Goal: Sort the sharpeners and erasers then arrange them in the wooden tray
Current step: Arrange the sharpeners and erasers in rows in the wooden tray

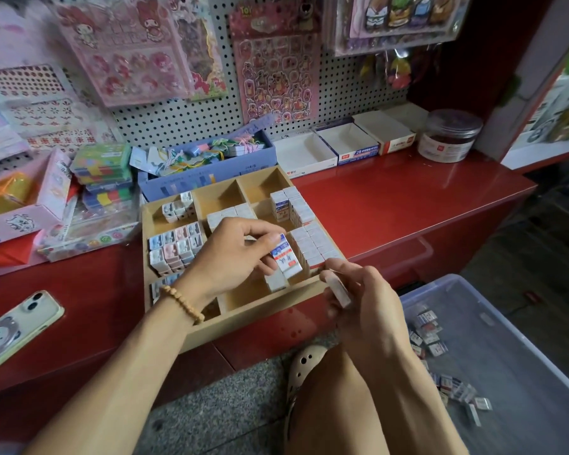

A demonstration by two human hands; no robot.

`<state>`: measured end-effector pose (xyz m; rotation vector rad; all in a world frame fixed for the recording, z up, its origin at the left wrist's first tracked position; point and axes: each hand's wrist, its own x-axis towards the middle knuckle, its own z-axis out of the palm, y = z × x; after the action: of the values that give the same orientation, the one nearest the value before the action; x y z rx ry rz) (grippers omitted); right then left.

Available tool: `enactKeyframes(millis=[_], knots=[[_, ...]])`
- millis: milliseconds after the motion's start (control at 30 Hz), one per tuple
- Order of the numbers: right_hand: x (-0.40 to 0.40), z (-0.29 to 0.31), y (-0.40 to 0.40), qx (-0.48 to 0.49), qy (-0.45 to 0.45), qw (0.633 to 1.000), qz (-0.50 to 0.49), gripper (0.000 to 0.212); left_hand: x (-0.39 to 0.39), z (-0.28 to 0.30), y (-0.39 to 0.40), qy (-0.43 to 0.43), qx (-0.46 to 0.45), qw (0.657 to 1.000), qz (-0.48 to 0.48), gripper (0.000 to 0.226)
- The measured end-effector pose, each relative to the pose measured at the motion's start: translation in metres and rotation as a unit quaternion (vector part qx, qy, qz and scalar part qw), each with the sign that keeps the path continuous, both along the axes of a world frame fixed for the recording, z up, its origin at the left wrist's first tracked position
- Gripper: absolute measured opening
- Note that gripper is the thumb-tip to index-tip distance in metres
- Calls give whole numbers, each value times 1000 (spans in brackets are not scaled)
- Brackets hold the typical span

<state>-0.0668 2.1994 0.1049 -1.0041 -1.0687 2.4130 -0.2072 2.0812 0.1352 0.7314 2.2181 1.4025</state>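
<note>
Pinched between thumb and fingertips of my left hand (234, 251), a sleeved eraser (287, 257) hangs tilted over the middle of the wooden tray (243, 326), touching the one standing eraser (276, 280) in that compartment. My right hand (362, 297) waits at the tray's 4 o'clock corner, fingers curled round another flat eraser (340, 292) held edge-up.

By my reading, this is the arranging step: erasers are going in upright, row by row. Packed rows of erasers (311, 239) already fill the compartments at 2 and 3 o'clock, and cartoon-printed blocks that look like sharpeners (174, 246) crowd the 9 o'clock side. The next move calls for squaring the tilted piece and seating it flush against its neighbour, then feeding in the one from my right hand.

Room is tight toward 3 o'clock, where the finished rows stand close and a careless knuckle could topple them. Open floor shows in the compartment near 6 o'clock and in the two back ones near 12. The tray's near edge overhangs the red counter (408, 205), so downward pressure should stay light. More loose erasers (440, 366) lie in the clear plastic bin (493, 290) at 4 o'clock, well apart from the tray. A phone (17, 326) rests at 8 o'clock.
</note>
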Motion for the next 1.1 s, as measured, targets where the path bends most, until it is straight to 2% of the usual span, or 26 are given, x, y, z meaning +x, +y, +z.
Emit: enactKeyframes(millis=[100,300,467,600,700,900,1100], knots=[[1,1,8,6,30,1000,-3,39,-17,6,14,65,-30,997,20,16],[2,-3,20,18,45,997,-53,42,-59,7,53,206,-139,968,29,13],[-1,-11,29,37,19,997,-59,18,-83,-11,78,294,-201,934,22,13],[0,-19,35,85,-17,995,-54,18,-84,-22,87,333,-212,918,34,13],[-1,-22,36,65,7,996,-64,21,-84,-30,87,348,-226,909,42,18],[0,-21,34,40,34,997,-48,10,-83,-40,90,370,-230,898,65,26],[4,-20,32,66,11,997,-28,26,-81,-36,86,377,-237,895,34,30]])
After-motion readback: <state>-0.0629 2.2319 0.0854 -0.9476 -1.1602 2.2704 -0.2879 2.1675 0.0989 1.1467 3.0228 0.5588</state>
